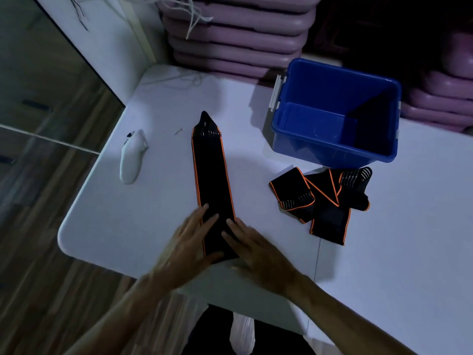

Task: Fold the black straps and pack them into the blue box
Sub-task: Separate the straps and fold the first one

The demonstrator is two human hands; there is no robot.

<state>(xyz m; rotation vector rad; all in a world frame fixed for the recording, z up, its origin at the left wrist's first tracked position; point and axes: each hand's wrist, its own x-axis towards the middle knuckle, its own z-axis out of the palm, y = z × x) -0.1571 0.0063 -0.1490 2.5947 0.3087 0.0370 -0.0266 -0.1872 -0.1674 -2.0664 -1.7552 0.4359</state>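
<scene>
On the white table (143, 221), near its front edge: one long black strap (211, 180), laid out flat and straight, running away from the person toward the far side. Orange piping along both long edges. Far end tapers to a black point with a small loop opening; just below the point, a band of pale grey ribbed lines crosses the width.

Left hand (189, 242): fingers spread and extended, palm down, pressing flat on the near-left part of the strap; nothing gripped. Right hand (256, 249): likewise open and flat, fingertips on the strap's near-right edge, palm partly on the table; nothing gripped.

To the right, apart from the flat strap: a heap of more black straps (325, 201), same orange piping and grey ribbed patches, loosely crossed and partly folded over one another; the count cannot be told.

Just behind the heap: blue box (335, 149), open-topped, with white latches on two sides; its interior shows only bare floor and shadow.

Left of the flat strap: a white handheld object (131, 157), lying on its side; a small screw (178, 131) near the strap's pointed end.

Behind the table: stacked purple trays (238, 39), with white cord hanging over them.
</scene>
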